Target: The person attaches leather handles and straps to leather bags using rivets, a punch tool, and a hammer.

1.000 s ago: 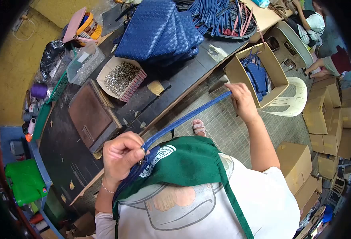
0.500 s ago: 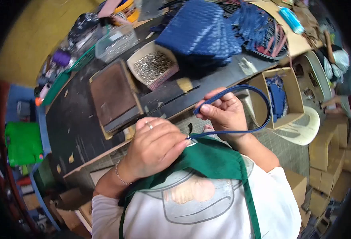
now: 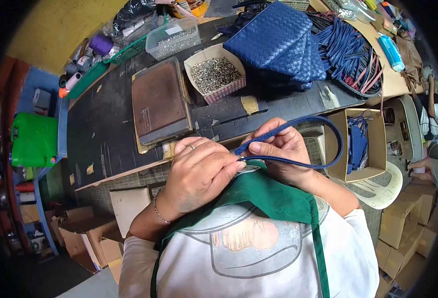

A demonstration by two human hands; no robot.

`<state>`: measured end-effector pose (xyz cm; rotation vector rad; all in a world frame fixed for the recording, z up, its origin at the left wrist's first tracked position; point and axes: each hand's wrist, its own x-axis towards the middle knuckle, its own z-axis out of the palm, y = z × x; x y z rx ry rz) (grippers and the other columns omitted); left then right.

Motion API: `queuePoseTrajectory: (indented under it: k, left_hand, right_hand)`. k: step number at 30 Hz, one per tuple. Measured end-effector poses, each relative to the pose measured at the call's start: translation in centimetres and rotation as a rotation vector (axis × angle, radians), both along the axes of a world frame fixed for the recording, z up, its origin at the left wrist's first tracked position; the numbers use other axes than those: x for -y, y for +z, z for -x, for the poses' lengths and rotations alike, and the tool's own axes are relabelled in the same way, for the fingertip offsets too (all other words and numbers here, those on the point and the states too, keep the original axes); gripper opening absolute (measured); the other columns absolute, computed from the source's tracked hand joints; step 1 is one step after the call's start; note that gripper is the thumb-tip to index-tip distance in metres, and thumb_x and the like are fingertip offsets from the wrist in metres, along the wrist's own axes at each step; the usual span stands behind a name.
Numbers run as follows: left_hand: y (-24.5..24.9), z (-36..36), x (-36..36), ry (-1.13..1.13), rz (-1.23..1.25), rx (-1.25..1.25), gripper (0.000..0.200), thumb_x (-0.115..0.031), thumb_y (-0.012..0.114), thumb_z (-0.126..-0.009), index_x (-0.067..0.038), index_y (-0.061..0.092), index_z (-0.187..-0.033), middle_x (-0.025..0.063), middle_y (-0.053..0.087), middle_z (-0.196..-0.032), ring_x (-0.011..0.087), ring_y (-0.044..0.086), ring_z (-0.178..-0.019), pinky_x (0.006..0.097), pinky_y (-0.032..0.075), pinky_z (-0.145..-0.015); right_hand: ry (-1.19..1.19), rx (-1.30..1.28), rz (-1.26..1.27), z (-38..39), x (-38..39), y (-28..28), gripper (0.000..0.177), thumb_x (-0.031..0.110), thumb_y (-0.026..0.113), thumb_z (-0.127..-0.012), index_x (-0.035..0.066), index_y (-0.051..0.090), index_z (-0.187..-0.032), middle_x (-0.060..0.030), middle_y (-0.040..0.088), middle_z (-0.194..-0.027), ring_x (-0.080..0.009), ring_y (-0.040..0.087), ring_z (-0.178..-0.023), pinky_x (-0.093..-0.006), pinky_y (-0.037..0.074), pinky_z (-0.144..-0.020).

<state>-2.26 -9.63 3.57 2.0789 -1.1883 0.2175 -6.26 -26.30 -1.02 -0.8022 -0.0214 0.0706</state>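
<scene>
A narrow dark-blue strap [image 3: 336, 140] curves in a loop in front of my apron. My left hand [image 3: 199, 169] is closed, pinching one end of it, where a small metallic bit shows at the fingertips. The thumb and fingers of my right hand [image 3: 283, 149] are closed on the strap close to its other end. Both ends meet between my hands, and my left fingers partly hide the spot. Beyond my hands, on the black table [image 3: 104, 134], lie a brown board [image 3: 160, 102] and a carton of small metal pieces [image 3: 214, 74].
Stacked blue woven pieces [image 3: 273, 39] and a tray of blue strips [image 3: 346, 52] lie at the back. A clear plastic tub [image 3: 173, 42] stands behind the carton. To the right, a cardboard box [image 3: 373, 164] rests on a white chair [image 3: 390, 186]. Another person's hand [image 3: 425, 171] shows far right.
My right hand has brought its strap end left, against the end in my left hand. The loop has closed up. My view has shifted slightly, so the table appears further right.
</scene>
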Motion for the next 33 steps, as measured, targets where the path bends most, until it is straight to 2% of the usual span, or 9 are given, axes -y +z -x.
queuePoseTrajectory:
  k: [7, 14, 18, 19, 20, 22, 27, 29, 33]
  left_hand:
    - [-0.2, 0.8, 0.9, 0.071, -0.007, 0.040, 0.013, -0.013, 0.067, -0.065, -0.009, 0.056, -0.067, 0.0013, 0.055, -0.065, 0.0158, 0.054, -0.062, 0.0293, 0.037, -0.068]
    - [-0.8, 1.4, 2.6, 0.094, -0.020, 0.075, 0.014, -0.015, 0.069, -0.063, -0.010, 0.057, -0.069, -0.0009, 0.055, -0.068, 0.0140, 0.054, -0.067, 0.0296, 0.036, -0.072]
    - [-0.7, 1.8, 4.3, 0.078, -0.027, 0.133, 0.015, -0.016, 0.069, -0.063, -0.011, 0.057, -0.068, -0.0012, 0.055, -0.068, 0.0135, 0.054, -0.068, 0.0294, 0.035, -0.072]
    - [-0.5, 1.8, 4.7, 0.075, -0.008, 0.143, 0.016, -0.014, 0.071, -0.060, -0.008, 0.057, -0.066, 0.0012, 0.055, -0.066, 0.0157, 0.054, -0.065, 0.0288, 0.037, -0.067]
    - [-0.5, 1.9, 5.1, 0.071, 0.010, 0.154, 0.017, -0.012, 0.072, -0.057, -0.006, 0.057, -0.064, 0.0035, 0.055, -0.064, 0.0179, 0.055, -0.062, 0.0281, 0.038, -0.062]
    - [-0.6, 2.0, 5.6, 0.071, 0.009, 0.144, 0.017, -0.013, 0.072, -0.057, -0.006, 0.057, -0.064, 0.0036, 0.055, -0.064, 0.0177, 0.055, -0.062, 0.0282, 0.038, -0.063]
    - [-1.2, 2.5, 7.0, 0.070, 0.039, 0.089, 0.017, -0.014, 0.072, -0.058, -0.006, 0.058, -0.064, 0.0038, 0.055, -0.064, 0.0176, 0.055, -0.062, 0.0291, 0.038, -0.064]
    - [-1.4, 2.6, 7.4, 0.070, 0.016, 0.075, 0.015, -0.017, 0.070, -0.062, -0.011, 0.057, -0.068, -0.0008, 0.055, -0.065, 0.0143, 0.054, -0.065, 0.0287, 0.035, -0.071]
    - [-1.8, 3.1, 8.1, 0.103, 0.035, 0.020, 0.015, -0.016, 0.070, -0.062, -0.010, 0.057, -0.067, -0.0007, 0.056, -0.065, 0.0152, 0.054, -0.064, 0.0296, 0.035, -0.072]
  right_hand:
    - [0.057, 0.168, 0.182, 0.6, 1.4, 0.3, 0.014, -0.001, 0.052, -0.079, 0.000, 0.041, -0.088, -0.0115, 0.056, -0.087, -0.0137, 0.055, -0.085, -0.0245, 0.045, -0.075]
    - [0.076, 0.208, 0.243, 0.8, 3.6, 0.3, 0.012, 0.000, 0.051, -0.080, 0.001, 0.041, -0.087, -0.0113, 0.056, -0.089, -0.0122, 0.053, -0.084, -0.0239, 0.044, -0.075]
    - [0.077, 0.300, 0.440, 1.1, 5.4, 0.4, 0.011, 0.001, 0.051, -0.081, 0.000, 0.041, -0.086, -0.0116, 0.056, -0.088, -0.0124, 0.053, -0.083, -0.0238, 0.044, -0.074]
    - [0.077, 0.329, 0.477, 1.2, 5.8, 0.4, 0.011, 0.001, 0.050, -0.081, 0.000, 0.041, -0.086, -0.0117, 0.056, -0.088, -0.0126, 0.053, -0.083, -0.0238, 0.044, -0.074]
    - [0.076, 0.331, 0.480, 1.3, 6.1, 0.4, 0.011, 0.001, 0.050, -0.081, 0.000, 0.041, -0.086, -0.0117, 0.056, -0.088, -0.0126, 0.053, -0.083, -0.0238, 0.044, -0.074]
    - [0.071, 0.318, 0.377, 1.4, 6.5, 0.3, 0.011, 0.002, 0.050, -0.081, 0.000, 0.042, -0.086, -0.0120, 0.056, -0.087, -0.0126, 0.053, -0.083, -0.0238, 0.044, -0.073]
    - [0.097, 0.348, 0.359, 1.8, 8.1, 0.1, 0.011, 0.001, 0.050, -0.081, 0.000, 0.041, -0.087, -0.0126, 0.056, -0.087, -0.0125, 0.053, -0.083, -0.0238, 0.044, -0.074]
    - [0.110, 0.366, 0.352, 2.0, 8.8, 0.0, 0.011, 0.001, 0.050, -0.081, 0.000, 0.041, -0.087, -0.0127, 0.056, -0.088, -0.0125, 0.053, -0.083, -0.0238, 0.043, -0.074]
    - [0.092, 0.440, 0.410, 2.1, 9.5, -0.1, 0.011, 0.001, 0.051, -0.079, 0.000, 0.043, -0.086, -0.0123, 0.056, -0.086, -0.0136, 0.053, -0.081, -0.0248, 0.043, -0.072]
